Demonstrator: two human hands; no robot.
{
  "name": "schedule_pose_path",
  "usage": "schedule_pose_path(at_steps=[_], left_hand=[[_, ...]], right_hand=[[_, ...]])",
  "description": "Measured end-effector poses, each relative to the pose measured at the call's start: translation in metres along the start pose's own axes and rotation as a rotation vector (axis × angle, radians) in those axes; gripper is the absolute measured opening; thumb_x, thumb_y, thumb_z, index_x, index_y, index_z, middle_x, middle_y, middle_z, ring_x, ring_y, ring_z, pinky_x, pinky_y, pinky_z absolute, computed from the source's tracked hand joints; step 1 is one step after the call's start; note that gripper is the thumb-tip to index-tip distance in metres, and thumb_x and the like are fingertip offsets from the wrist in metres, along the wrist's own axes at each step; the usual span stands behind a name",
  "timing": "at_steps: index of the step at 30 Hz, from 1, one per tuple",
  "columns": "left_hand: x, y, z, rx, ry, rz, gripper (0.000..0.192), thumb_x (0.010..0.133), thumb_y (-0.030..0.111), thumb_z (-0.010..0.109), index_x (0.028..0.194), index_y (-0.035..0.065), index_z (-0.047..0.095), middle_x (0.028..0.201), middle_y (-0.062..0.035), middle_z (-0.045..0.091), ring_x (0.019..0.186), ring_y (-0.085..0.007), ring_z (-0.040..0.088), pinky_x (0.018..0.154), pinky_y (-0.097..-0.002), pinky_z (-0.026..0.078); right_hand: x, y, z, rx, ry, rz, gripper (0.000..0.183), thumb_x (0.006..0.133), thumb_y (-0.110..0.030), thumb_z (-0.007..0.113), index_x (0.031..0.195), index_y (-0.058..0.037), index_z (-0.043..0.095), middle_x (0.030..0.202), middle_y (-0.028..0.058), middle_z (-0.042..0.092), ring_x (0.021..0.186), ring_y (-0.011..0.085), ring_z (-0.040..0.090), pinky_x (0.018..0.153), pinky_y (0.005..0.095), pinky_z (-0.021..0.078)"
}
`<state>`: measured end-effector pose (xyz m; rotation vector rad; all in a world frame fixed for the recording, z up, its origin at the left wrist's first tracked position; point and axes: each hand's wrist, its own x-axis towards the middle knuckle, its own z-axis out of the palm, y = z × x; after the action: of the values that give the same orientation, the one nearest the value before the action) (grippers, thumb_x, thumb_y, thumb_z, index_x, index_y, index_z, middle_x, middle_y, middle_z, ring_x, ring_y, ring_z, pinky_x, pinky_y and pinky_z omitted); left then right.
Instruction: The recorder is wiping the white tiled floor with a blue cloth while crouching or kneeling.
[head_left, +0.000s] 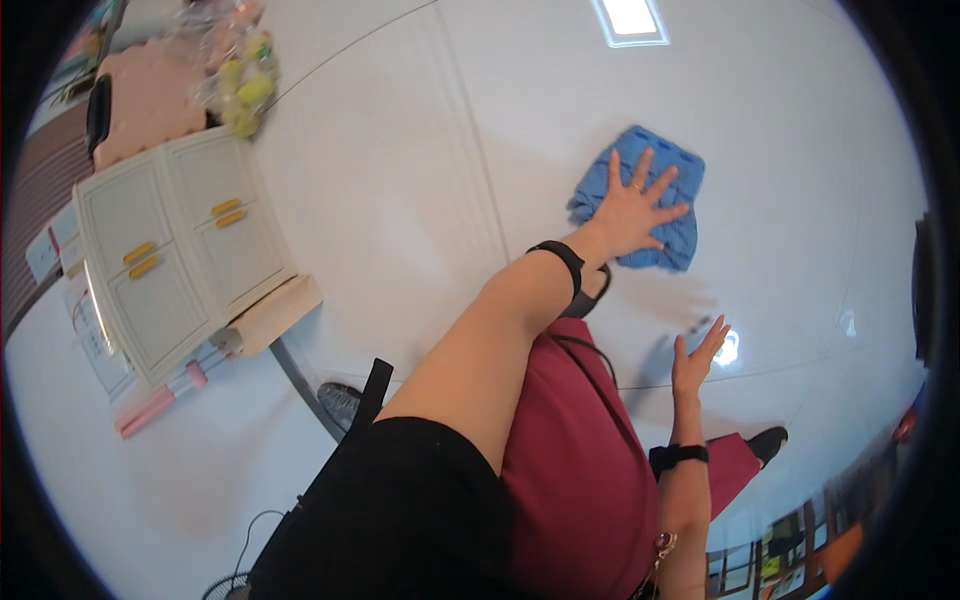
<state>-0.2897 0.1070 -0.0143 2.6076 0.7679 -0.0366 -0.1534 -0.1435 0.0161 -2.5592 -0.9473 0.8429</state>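
My left hand (637, 206) lies palm down on a blue cloth (679, 251), its fingers spread wide. The cloth, which looks folded, rests on the white tiled floor (390, 187), and its edges show around the hand. A ring is on one finger, and a black band (562, 259) circles the forearm. To the lower right, my right hand (694, 364) is held in the air with its fingers apart and nothing in it. Its shadow falls on the floor beside it. Another black band (679, 456) sits on that wrist.
A white cabinet (184, 247) with yellow handles stands at left. A pink case (150, 101) and a clear bag of yellow-green items (251, 90) are beyond it. A pink-and-white stick-like object (169, 394) lies nearby. A grey shoe (341, 401) is at lower left; shelves (795, 544) are at lower right.
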Motion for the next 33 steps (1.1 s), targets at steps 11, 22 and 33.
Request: schedule_pose_path(at_steps=[11, 22, 33], left_hand=[[-0.186, -0.121, -0.023, 0.149, 0.089, -1.037, 0.076, 0.069, 0.069, 0.051, 0.135, 0.04, 0.028, 0.147, -0.0162, -0.001, 0.13, -0.0486, -0.006, 0.092, -0.0716, 0.007], [-0.194, -0.148, -0.033, -0.071, 0.176, -1.661, 0.069, 0.077, 0.073, 0.033, 0.137, 0.0421, 0.016, 0.146, -0.0118, 0.01, 0.126, -0.0485, 0.016, 0.092, -0.0653, 0.023], [0.019, -0.009, -0.001, 0.168, -0.014, -0.557, 0.068, 0.078, 0.061, 0.045, 0.137, 0.0405, 0.019, 0.147, -0.0132, 0.006, 0.126, -0.0515, 0.011, 0.092, -0.0681, 0.017]], right_hand=[[0.048, -0.053, 0.032, 0.03, -0.5, 0.343, 0.093, 0.074, -0.043, 0.062, 0.142, -0.022, 0.002, 0.145, 0.021, -0.01, 0.131, 0.047, -0.004, 0.105, 0.0509, 0.0105], [0.032, -0.066, 0.043, -0.044, -0.411, 0.239, 0.1, 0.068, -0.042, 0.062, 0.142, -0.0206, -0.002, 0.144, 0.0223, -0.014, 0.127, 0.0533, -0.009, 0.097, 0.0651, 0.0119], [0.015, -0.065, 0.023, 0.007, -0.345, 0.161, 0.079, 0.07, -0.037, 0.059, 0.138, -0.0146, 0.026, 0.145, 0.0237, 0.006, 0.129, 0.0502, 0.007, 0.098, 0.0579, 0.0175]])
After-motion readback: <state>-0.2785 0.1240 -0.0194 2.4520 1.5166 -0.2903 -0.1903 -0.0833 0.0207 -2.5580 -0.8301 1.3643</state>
